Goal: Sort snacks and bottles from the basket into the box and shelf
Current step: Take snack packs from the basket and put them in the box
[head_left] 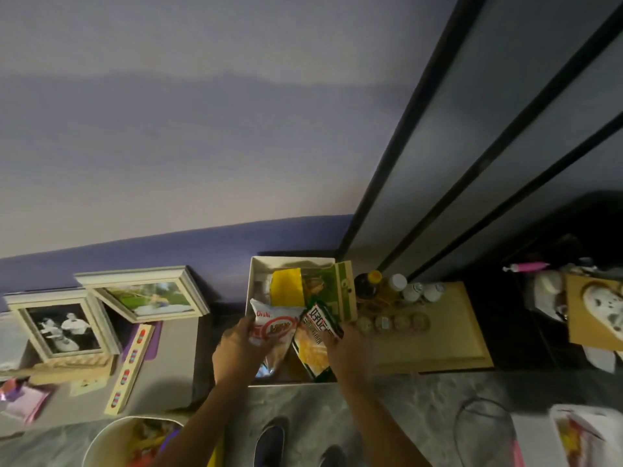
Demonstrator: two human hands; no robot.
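Bottles [397,285] look shelved; left hand [237,347] fingers pinch a white bag [276,326], right hand [345,350] fingers a green bag [318,332], over the box [255,281]; basket [96,441] holds more.

The basket [108,443] is cut off by the bottom edge, and its colourful contents are a blur. The left hand [236,345] covers the near corner of the white snack bag [278,323] it grips. The right hand [344,355] hides the near end of the green pack [322,316] it holds. Deeper packets in the box [290,261] are buried. The labels on the bottles [409,291] are too small to read, and the round items [392,323] beside them are unclear.
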